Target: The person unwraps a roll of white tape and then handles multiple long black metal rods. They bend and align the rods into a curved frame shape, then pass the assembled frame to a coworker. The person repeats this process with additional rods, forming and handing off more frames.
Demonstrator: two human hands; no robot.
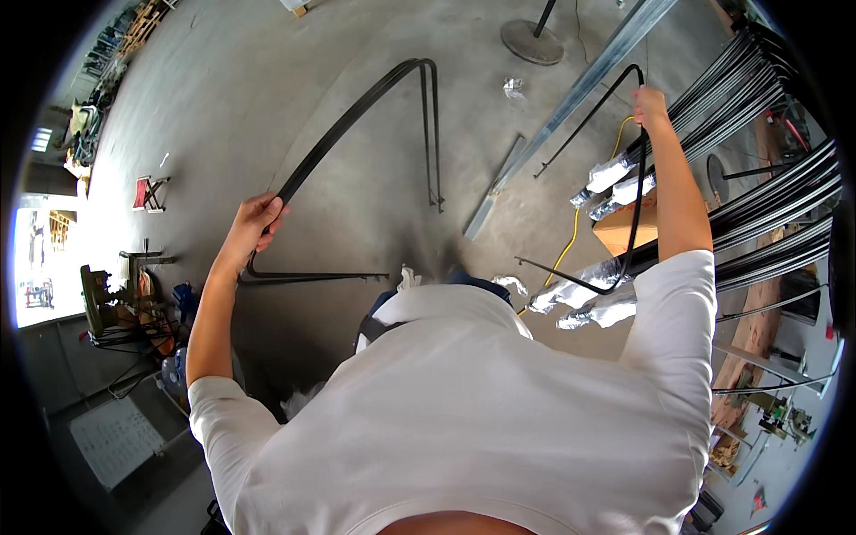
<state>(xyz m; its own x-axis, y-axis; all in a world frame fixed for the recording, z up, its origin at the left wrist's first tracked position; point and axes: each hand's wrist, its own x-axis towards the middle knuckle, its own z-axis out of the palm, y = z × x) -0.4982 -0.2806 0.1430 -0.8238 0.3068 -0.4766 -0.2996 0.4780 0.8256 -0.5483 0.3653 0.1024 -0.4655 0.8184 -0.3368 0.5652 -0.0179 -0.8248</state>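
Note:
My left hand is closed around a pair of long, thin black bent rods, lying side by side. They arc away to the upper right, and both of their ends turn back inward, forming a wide U. Raised on the other side, my right hand grips a single black bent rod of similar shape. One of its ends points down toward the floor and the other runs inward near my waist. Small crosspieces or hooks show at the rod tips. The rods in the two hands are apart.
Bundles of black rods with plastic-wrapped ends lie at the right, near a cardboard box. A grey metal beam slants ahead. A yellow cable, a round stand base and a red folding stool are around me.

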